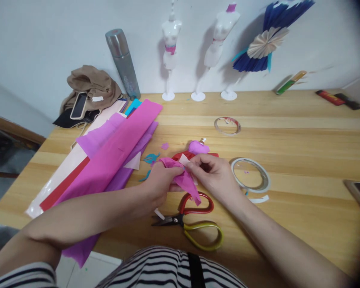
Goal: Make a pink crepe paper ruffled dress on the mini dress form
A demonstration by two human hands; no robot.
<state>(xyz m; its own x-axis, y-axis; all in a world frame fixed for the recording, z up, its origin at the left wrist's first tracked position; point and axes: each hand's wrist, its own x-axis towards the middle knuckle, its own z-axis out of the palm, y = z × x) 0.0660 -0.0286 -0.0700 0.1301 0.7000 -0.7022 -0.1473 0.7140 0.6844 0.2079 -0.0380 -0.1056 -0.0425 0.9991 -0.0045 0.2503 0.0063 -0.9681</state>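
Note:
My left hand [162,180] pinches a gathered piece of pink crepe paper [187,183] over the middle of the table. At the paper's upper edge, my right hand [211,172] has its thumb and forefinger closed on a small white strip [184,159]. Whether that strip is stuck to the pink paper I cannot tell. Just below both hands lie scissors [177,220] with one red and one yellow handle. Behind the hands, a small purple bundle [199,147] and a red piece [183,154] are partly hidden. Blue leaf-shaped cutouts [151,158] lie left of them.
Folded crepe paper [120,148] is stacked at the left. Tape rolls [265,176] lie at the right. White mannequins [171,60] and a thermos [124,66] stand by the wall. A phone [79,105] rests near brown cloth [93,84]. A glue stick-like green tube [291,83] leans at the back.

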